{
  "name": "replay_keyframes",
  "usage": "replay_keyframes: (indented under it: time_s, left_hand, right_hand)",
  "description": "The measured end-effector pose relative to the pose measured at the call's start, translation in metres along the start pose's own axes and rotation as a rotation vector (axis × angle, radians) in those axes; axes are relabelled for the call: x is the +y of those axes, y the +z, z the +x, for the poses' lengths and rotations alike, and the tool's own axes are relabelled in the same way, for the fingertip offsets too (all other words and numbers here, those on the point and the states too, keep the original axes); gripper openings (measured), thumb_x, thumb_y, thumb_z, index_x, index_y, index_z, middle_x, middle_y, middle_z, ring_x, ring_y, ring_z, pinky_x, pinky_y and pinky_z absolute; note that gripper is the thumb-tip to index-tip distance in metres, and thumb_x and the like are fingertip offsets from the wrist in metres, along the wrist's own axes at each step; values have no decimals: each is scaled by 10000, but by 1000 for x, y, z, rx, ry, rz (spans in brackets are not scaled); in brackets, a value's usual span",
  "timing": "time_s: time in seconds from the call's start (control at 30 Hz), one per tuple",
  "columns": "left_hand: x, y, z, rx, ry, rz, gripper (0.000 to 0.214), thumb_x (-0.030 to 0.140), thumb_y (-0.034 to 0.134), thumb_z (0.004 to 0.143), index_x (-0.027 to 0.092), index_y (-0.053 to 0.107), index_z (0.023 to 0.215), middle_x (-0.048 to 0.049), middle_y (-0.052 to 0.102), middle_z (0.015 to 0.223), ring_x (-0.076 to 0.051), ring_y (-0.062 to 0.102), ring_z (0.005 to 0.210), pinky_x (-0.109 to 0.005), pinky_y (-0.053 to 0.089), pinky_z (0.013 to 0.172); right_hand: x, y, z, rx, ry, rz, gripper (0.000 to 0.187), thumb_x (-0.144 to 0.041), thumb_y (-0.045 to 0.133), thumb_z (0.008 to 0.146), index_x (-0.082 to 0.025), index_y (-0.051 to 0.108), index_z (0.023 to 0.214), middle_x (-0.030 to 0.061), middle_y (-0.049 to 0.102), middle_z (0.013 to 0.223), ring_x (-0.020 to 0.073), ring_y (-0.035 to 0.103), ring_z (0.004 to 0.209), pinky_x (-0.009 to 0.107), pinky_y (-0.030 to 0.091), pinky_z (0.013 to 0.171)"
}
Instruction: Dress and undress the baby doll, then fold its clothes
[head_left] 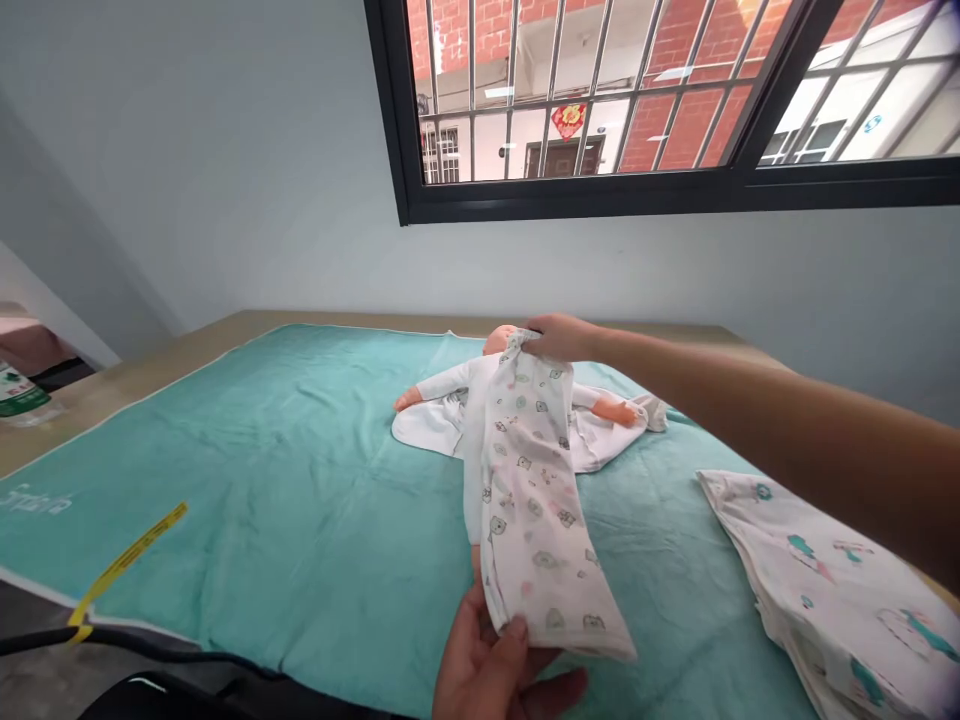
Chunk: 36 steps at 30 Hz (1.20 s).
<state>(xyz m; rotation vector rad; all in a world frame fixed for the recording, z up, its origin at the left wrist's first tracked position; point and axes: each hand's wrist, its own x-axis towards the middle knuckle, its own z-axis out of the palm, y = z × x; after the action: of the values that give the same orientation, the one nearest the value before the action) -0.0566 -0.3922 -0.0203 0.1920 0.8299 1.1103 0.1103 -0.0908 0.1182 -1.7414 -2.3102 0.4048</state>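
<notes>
A baby doll in white clothing lies on its back, arms spread, on a pale garment opened out beneath it. Over the doll's middle and one leg hangs a white baby garment printed with small animals. Its bunched upper end is gripped by my right hand, close to the doll's head. My left hand holds the lower hem, thumb on top and fingers underneath, beside the doll's foot. The garment is stretched lengthwise between both hands and hides much of the doll's torso and one leg.
A teal blanket covers the wooden table. At the right lies a folded white printed cloth. A black cable with a yellow tag crosses the near left edge. A bottle is at far left.
</notes>
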Motion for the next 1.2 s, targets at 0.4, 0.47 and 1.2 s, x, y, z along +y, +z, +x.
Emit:
replay_keyframes:
  time_s: [0.4, 0.47, 1.2]
  left_hand:
    - [-12, -3, -1, 49, 20, -108, 804, 283, 746, 800, 280, 360, 1506, -145, 657, 1274, -337, 664, 1112, -441, 569, 853]
    - [-13, 0, -2, 48, 17, -118, 833, 316, 751, 797, 294, 337, 1519, -140, 658, 1281, -341, 657, 1125, -454, 565, 871]
    - [-14, 16, -11, 267, 109, 18, 820, 239, 789, 725, 254, 429, 1461, -139, 632, 1320, -354, 630, 1161, -416, 606, 821]
  right_hand:
    - [-19, 58, -146, 413, -495, 90, 247, -167, 567, 839, -206, 602, 1080, 48, 692, 997, 180, 621, 805, 288, 457, 674]
    - [-24, 71, -177, 409, -636, 83, 272, -133, 573, 834, -198, 590, 1097, 67, 689, 1040, 194, 626, 887, 304, 478, 722]
    - [-1, 107, -185, 134, -484, 214, 509, -399, 454, 996, -290, 397, 1490, 78, 424, 1538, 278, 381, 1419, 551, 369, 1132]
